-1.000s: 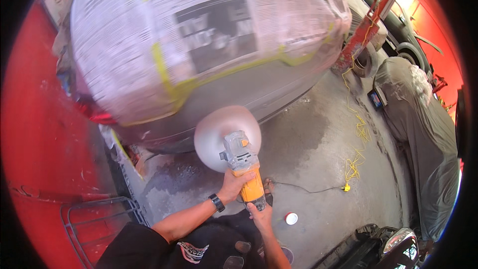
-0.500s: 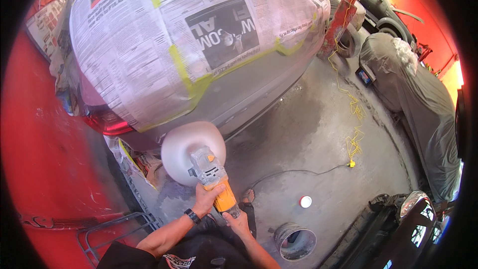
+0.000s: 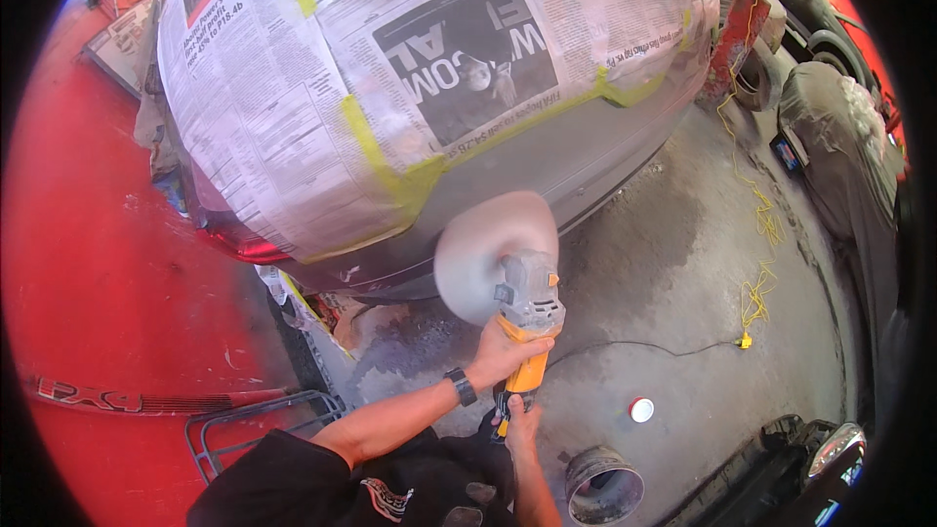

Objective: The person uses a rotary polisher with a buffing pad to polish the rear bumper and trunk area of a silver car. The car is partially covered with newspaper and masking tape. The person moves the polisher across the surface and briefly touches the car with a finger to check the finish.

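An orange and grey power polisher (image 3: 535,298) with a wide, pale, blurred disc (image 3: 470,256) is in both my hands. My left hand (image 3: 508,349), with a dark watch at the wrist, grips its body behind the grey head. Below it, my right hand (image 3: 521,422) is closed around the rear end. The disc is up against or very near the dull grey car bumper (image 3: 595,148); its contact edge is hidden. Newspaper (image 3: 283,107) under clear film covers the car above the bumper, edged with yellow-green masking tape (image 3: 420,181).
A dark cord (image 3: 625,343) runs across the concrete to a yellow extension cord (image 3: 756,303). On the floor are a red-and-white can (image 3: 640,410) and a grey bucket (image 3: 600,488). A metal rack (image 3: 256,426) and red panel (image 3: 137,303) stand left, a covered object (image 3: 839,176) right.
Both hands and the polisher have moved right along the bumper, away from the red tail light. The whole view has shifted somewhat too. The grip on the polisher is kept.
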Motion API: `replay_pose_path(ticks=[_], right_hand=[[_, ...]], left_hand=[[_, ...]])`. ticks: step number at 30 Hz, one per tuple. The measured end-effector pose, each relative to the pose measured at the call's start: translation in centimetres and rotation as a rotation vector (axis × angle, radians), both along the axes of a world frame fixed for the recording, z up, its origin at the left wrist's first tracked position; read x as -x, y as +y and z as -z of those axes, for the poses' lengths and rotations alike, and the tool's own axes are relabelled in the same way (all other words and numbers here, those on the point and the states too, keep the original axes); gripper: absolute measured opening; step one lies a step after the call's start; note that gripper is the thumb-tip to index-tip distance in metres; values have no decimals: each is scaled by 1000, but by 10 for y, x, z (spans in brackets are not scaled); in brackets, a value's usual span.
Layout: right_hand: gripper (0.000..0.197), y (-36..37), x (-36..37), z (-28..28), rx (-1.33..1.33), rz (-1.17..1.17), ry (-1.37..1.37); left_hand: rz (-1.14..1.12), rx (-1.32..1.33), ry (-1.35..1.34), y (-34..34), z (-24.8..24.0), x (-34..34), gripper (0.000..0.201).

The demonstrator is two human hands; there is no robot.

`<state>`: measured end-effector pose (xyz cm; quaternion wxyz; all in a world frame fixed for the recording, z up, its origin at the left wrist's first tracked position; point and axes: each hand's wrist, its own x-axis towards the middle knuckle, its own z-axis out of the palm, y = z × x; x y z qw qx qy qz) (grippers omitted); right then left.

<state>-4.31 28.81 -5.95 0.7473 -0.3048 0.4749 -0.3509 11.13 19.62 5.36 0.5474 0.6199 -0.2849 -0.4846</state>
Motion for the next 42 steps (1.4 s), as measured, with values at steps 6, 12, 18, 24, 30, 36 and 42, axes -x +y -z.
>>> replay_pose_path(ticks=[6, 12, 18, 24, 30, 36, 42], right_hand=[[58, 63, -31, 12, 5, -15, 23], [54, 139, -86, -4, 16, 2, -47], [51, 157, -126, -25, 65, 54, -111], [55, 167, -117, -15, -76, 44, -129], [52, 148, -98, -10, 23, 45, -45], [49, 154, -83, -3, -44, 17, -35], [50, 171, -105, -8, 64, -22, -1]], left_hand=[[89, 1, -8, 61, 14, -35, 49], [111, 25, 12, 136, 0, -78, 48], [162, 32, -103, 155, -18, -113, 52], [171, 5, -104, 156, -6, -102, 52], [178, -3, -7, 137, 0, -89, 51], [167, -38, 22, 147, 4, -84, 52], [85, 0, 35, 189, -6, -114, 53]])
